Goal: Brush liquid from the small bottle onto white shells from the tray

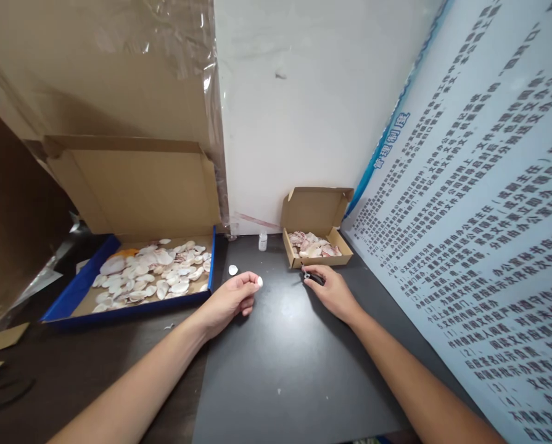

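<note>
My left hand (235,298) pinches a small white shell (259,281) between thumb and forefinger, just above the dark mat. Another white shell (233,270) lies on the mat close behind that hand. At the front of the small cardboard box, my right hand (332,291) has its fingers closed around a small black tool (316,279) with a thin tip and a pale, ring-like part; its exact kind cannot be made out. A small white bottle (263,241) stands upright between the two boxes.
On the left, a blue-edged cardboard box (214,259) holds many pale shells, its lid raised. The smaller open box (319,261) holds reddish-white shells. A white wall (276,135) rises behind, and a printed poster (442,216) slants along the right.
</note>
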### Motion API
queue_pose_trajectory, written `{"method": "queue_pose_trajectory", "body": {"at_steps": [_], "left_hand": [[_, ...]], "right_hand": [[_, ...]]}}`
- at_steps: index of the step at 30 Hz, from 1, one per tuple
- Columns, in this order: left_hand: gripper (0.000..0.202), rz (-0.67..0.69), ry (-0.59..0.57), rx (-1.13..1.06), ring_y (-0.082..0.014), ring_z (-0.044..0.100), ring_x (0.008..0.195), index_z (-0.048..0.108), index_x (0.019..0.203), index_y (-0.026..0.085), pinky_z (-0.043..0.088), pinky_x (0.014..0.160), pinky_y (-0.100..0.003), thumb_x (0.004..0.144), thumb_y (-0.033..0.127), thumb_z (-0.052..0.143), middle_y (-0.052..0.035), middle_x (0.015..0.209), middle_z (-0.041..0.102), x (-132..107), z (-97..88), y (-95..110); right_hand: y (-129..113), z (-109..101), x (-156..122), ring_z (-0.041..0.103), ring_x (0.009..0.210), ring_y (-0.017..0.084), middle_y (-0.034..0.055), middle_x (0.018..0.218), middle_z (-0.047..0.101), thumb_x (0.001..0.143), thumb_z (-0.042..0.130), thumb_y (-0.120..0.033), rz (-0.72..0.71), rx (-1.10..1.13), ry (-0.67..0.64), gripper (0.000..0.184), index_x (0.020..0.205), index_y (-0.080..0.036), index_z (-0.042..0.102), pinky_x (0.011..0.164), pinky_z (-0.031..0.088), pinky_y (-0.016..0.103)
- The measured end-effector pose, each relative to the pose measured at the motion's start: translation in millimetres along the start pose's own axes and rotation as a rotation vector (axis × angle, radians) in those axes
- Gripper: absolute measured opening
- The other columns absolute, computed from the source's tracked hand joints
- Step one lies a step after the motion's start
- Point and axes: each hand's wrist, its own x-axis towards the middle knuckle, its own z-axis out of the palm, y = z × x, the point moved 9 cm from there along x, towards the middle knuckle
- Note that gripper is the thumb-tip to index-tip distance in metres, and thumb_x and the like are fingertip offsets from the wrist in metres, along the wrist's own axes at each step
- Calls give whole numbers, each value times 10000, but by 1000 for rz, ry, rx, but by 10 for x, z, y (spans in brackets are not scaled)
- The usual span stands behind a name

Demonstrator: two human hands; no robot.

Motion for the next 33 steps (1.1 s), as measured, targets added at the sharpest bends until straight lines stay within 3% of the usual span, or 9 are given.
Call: {"method": "queue_pose_trajectory", "body": {"at_steps": [9, 22, 33], "left_hand": [[246, -2, -9, 18, -19, 250, 508, 465, 853, 182, 258, 482, -179, 782, 343, 637, 79, 662, 296, -8, 6, 13], [239, -1, -18, 44, -22, 245, 515, 449, 864, 182, 264, 478, -175, 799, 342, 614, 76, 663, 276, 0, 5, 0], [211, 0, -3, 87, -34, 240, 521, 432, 844, 188, 269, 485, -180, 783, 326, 580, 75, 654, 270, -1, 3, -9]], "right_hand": [[-23, -55, 13, 615, 1043, 252, 102, 1068, 699, 779, 628, -216, 3, -94, 56, 265, 1032, -171, 694, 973, 447, 432], [81, -63, 40, 575, 970, 246, 59, 994, 701, 766, 670, -307, 4, -188, 71, 202, 929, -192, 703, 888, 436, 374], [106, -79, 8, 581, 937, 218, 63, 1047, 653, 712, 696, -338, 22, -73, 65, 300, 971, -188, 670, 870, 456, 350]]}}
